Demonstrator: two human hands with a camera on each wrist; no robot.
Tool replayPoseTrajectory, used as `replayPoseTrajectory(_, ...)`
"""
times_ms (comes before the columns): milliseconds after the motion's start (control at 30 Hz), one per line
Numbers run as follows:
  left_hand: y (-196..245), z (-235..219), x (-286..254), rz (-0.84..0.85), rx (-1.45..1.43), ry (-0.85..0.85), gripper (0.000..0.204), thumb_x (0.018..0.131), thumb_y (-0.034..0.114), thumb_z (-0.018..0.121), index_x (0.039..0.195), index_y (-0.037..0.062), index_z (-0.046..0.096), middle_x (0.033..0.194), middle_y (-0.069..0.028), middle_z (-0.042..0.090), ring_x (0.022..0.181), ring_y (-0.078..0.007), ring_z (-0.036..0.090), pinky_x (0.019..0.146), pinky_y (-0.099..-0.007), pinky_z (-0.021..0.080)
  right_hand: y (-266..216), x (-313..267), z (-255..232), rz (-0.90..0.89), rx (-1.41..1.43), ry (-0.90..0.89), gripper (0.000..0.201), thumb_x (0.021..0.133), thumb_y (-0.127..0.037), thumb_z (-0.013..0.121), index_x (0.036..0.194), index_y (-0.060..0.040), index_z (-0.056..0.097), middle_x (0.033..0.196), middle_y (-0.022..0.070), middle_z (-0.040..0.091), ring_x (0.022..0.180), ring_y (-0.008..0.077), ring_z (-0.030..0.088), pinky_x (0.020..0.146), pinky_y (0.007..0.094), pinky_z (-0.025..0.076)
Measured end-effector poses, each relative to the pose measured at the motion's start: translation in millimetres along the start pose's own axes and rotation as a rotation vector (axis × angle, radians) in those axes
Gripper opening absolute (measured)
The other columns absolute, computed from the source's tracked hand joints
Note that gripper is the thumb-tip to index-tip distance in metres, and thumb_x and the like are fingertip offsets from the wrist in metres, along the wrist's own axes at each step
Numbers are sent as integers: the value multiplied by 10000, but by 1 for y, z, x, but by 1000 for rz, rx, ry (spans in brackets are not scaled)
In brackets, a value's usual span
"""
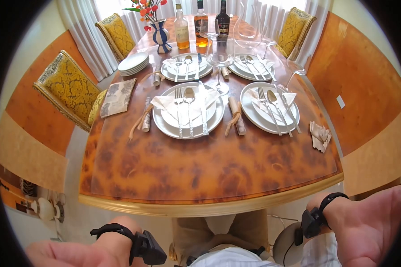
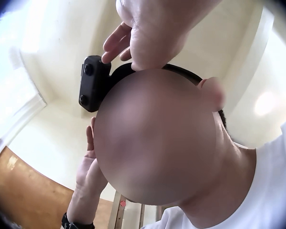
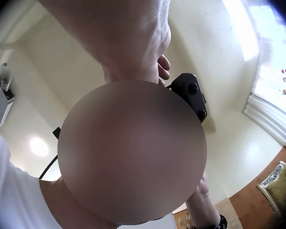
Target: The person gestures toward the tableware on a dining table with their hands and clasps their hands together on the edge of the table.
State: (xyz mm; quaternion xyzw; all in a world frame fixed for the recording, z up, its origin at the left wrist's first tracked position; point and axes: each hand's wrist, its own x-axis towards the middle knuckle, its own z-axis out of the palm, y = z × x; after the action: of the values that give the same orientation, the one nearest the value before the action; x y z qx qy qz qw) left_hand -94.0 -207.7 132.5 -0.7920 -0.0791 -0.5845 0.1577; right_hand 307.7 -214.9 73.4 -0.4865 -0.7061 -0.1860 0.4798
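At the person's forehead sits a black head camera (image 2: pixel 91 83) on a dark headband (image 2: pixel 181 71), well above the worktop. The left hand (image 2: pixel 148 28) is raised to it. Its fingers (image 2: pixel 112 45) are bent, with the tips lying on the housing's upper corner; whether they clasp the housing cannot be told. The right hand (image 2: pixel 90 167) is held up just beside the face, below the camera. Its fingers are straight and released, holding nothing. In the right wrist view the same camera (image 3: pixel 190 95) shows just beside that hand's fingertip.

In the head view only the two raised wrists enter at the bottom edge, each carrying a strapped black wrist unit (image 1: pixel 145 247).

Beyond them stands a glossy burl-wood worktop (image 1: pixel 200 169). A white dinner plate (image 1: pixel 165 129) lies on it at centre, with a folded napkin, fork (image 1: pixel 178 107), spoon (image 1: pixel 189 100) and knife (image 1: pixel 203 113) laid across it. A second set plate (image 1: pixel 249 113) lies to its right, and two more behind. A wine glass (image 1: pixel 219 53) stands between the settings. Three bottles (image 1: pixel 201 29) and a striped vase (image 1: pixel 161 35) stand at the far end. A stack of plates (image 1: pixel 133 63) is at the left. A yellow upholstered chair (image 1: pixel 69 89) stands at the left side.
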Motion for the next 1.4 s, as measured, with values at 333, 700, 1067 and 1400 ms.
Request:
replayPoseTrajectory(333, 10, -30, -15, -15, -3, -20, 450, 1178, 397, 308, 1379, 6, 402, 1140, -220, 614, 709, -335, 746, 582, -347, 645, 7, -19, -17, -25, 38, 6, 412, 995, -61, 538, 1389, 56, 566, 1350, 178, 623, 1250, 328, 579, 1125, 436, 406)
replayPoseTrajectory(700, 10, -44, -25, -34, -21, -28, 441, 1179, 393, 302, 1375, 12, 408, 1144, -229, 620, 714, -331, 747, 583, -342, 645, 7, -8, -9, -53, 61, 8, 398, 995, -63, 534, 1371, 63, 571, 1324, 186, 631, 1225, 332, 590, 1110, 439, 418)
replayPoseTrajectory(1067, 17, -64, -39, -7, -10, -15, 433, 1181, 389, 297, 1372, 19, 414, 1147, -239, 625, 718, -327, 749, 584, -337, 645, 8, 7, -2, -122, 87, 52, 386, 996, -66, 530, 1354, 69, 576, 1299, 194, 640, 1201, 336, 600, 1094, 443, 431)
replayPoseTrajectory(1400, -9, 1, 3, -31, -42, -53, 426, 1182, 385, 292, 1369, 25, 420, 1150, -247, 630, 722, -324, 751, 586, -333, 645, 10, -9, -13, -113, 115, 53, 375, 996, -68, 526, 1338, 75, 580, 1276, 201, 647, 1178, 340, 610, 1080, 446, 442)
